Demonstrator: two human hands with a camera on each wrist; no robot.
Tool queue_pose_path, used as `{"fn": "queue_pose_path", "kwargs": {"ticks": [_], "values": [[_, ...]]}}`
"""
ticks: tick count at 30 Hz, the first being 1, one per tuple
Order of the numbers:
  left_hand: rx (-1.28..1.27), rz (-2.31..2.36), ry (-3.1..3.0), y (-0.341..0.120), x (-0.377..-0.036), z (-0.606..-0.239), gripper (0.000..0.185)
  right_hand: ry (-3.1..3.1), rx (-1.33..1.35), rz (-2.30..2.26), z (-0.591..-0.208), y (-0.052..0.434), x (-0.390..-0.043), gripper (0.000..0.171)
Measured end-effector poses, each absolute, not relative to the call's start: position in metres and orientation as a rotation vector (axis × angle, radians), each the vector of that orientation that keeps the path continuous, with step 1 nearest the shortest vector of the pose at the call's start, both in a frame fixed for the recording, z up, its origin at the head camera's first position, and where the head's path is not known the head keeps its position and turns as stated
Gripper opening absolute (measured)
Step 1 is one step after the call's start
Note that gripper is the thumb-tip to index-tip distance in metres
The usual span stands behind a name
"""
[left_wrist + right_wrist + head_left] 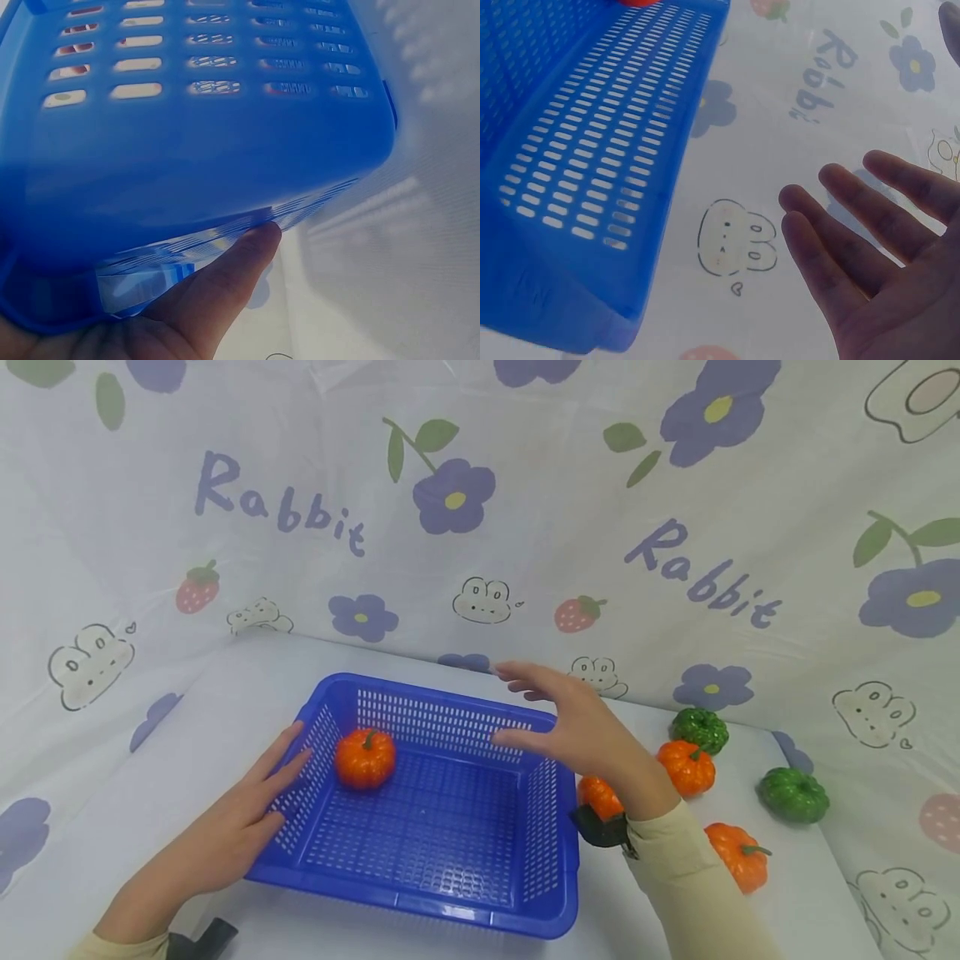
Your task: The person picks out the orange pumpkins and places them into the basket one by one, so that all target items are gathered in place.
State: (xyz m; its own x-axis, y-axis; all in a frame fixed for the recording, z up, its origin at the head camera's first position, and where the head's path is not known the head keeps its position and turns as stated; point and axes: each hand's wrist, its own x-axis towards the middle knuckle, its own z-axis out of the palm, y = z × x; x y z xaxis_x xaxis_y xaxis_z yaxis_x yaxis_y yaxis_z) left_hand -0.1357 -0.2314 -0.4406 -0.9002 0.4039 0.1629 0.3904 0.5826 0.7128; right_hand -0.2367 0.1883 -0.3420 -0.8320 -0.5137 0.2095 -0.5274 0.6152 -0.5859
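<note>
A blue plastic basket (pixel 420 827) with slotted walls stands on the white surface, and one small orange pumpkin (pixel 365 760) sits inside it at the back left. My left hand (pixel 232 827) holds the basket's left side, its fingertips over the rim. In the left wrist view a finger (pixel 232 274) lies against the outside of the slotted wall. My right hand (pixel 577 718) is raised above the back right corner of the basket, with nothing in it. Its fingers are spread in the right wrist view, beside the basket wall (pixel 607 142).
Right of the basket lie more orange pumpkins, one (pixel 600 797) partly hidden by my right wrist, another (pixel 686 768) behind it and a third (pixel 738 857) nearer. Two green pumpkins (pixel 700 731) (pixel 793 795) lie farther right. A printed cloth (pixel 300 585) hangs behind.
</note>
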Motion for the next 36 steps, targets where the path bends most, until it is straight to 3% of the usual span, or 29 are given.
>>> {"fn": "queue_pose_path", "kwargs": {"ticks": [36], "values": [[0.708,1.256,2.764,-0.232,-0.135,-0.440,0.068,-2.736,0.719,1.018,-0.339,0.239,-0.216,0.079]]}}
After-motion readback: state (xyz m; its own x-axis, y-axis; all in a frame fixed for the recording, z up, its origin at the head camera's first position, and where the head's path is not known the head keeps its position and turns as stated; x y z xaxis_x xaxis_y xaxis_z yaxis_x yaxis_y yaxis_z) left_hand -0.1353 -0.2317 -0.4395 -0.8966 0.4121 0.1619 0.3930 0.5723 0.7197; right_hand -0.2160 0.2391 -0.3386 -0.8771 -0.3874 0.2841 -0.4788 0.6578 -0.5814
